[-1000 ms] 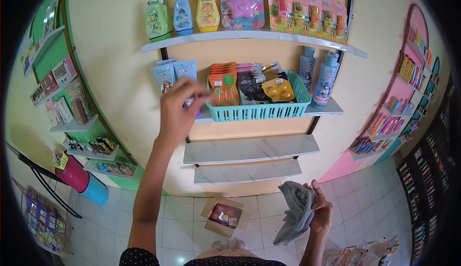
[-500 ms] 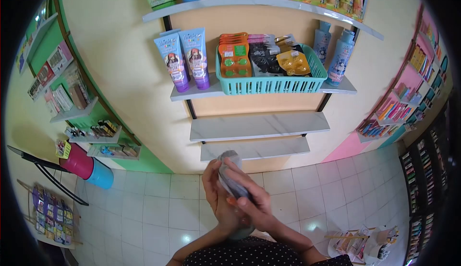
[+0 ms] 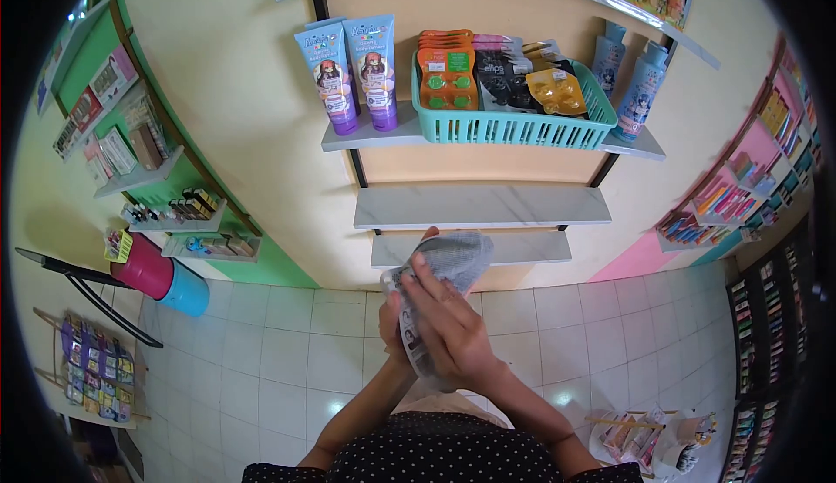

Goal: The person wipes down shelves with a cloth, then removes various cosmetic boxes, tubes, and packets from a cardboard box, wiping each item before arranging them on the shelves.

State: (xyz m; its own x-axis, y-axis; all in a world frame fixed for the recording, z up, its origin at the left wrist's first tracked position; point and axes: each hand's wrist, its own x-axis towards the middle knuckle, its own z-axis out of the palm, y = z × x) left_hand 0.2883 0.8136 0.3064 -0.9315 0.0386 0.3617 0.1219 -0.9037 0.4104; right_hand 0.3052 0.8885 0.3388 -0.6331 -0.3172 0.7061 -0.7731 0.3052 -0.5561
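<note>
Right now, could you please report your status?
Left grip holding flat pack; right grip holding grey cloth against it. Pack partly covered. No obstruction visible.

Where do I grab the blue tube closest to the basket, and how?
Probably around the middle of the tube, coming from the front. It stands upright on its purple cap with nothing in front, while the basket and another tube crowd its sides.

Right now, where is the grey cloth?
In the head view, the grey cloth is below centre, between the left hand and the right hand, partly hiding the lowest shelf.
</note>
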